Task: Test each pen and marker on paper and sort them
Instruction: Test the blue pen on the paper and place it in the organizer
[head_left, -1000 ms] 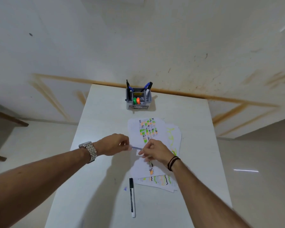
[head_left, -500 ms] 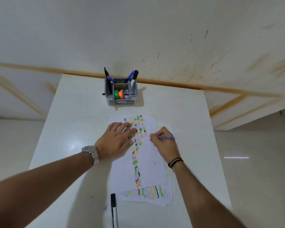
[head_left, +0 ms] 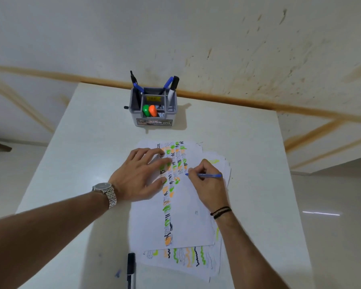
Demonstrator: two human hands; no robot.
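Note:
A stack of white paper (head_left: 192,222) covered in green, orange and black test marks lies mid-table. My left hand (head_left: 142,176) presses flat on the top sheet's left side, fingers spread. My right hand (head_left: 206,182) grips a blue pen (head_left: 208,175), its tip touching the paper to the left. A grey desk organizer (head_left: 154,113) at the back holds a green highlighter (head_left: 145,110), an orange highlighter (head_left: 153,110), blue pens and a black-capped marker (head_left: 173,86). Another black-capped white marker (head_left: 131,270) lies at the table's near edge.
The white table (head_left: 88,163) stands against a stained wall with a brown strip. A small blue cap or scrap (head_left: 118,273) lies left of the near marker. Floor shows past both table sides.
My hands parted from the pen held between them. The left hand went flat onto the paper and the right hand brought the blue pen's tip down to the sheet. The view tilted closer.

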